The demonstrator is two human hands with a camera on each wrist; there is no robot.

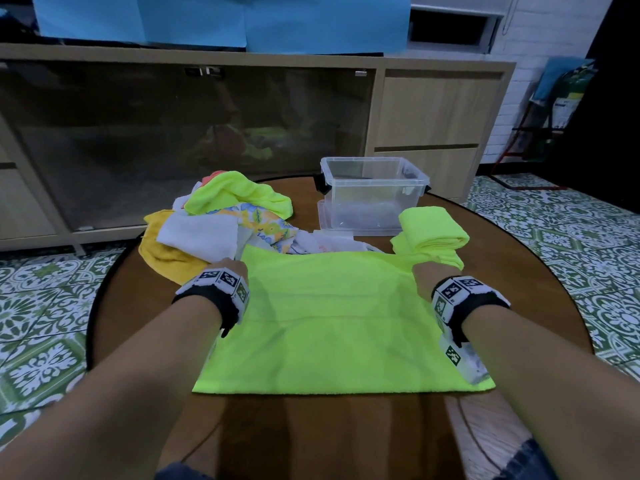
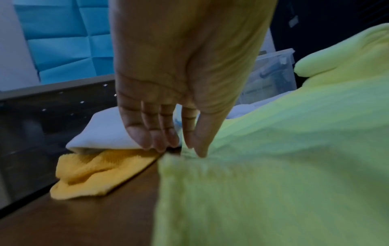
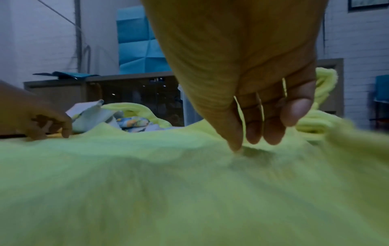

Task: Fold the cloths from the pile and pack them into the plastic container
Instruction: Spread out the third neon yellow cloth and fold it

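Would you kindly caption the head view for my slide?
Both hands pinch a lime cloth's far corners.

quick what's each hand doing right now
Left hand: pinching the far left corner of the lime cloth.
Right hand: pinching the far right corner of the same cloth.

Dim pics (wrist views blurry)

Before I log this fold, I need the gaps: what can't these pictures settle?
- Head view: fingers of left hand and right hand hidden behind the hands themselves.
- Wrist views: spread green cloth blurred.
- Plastic container: contents unclear through hazy walls.
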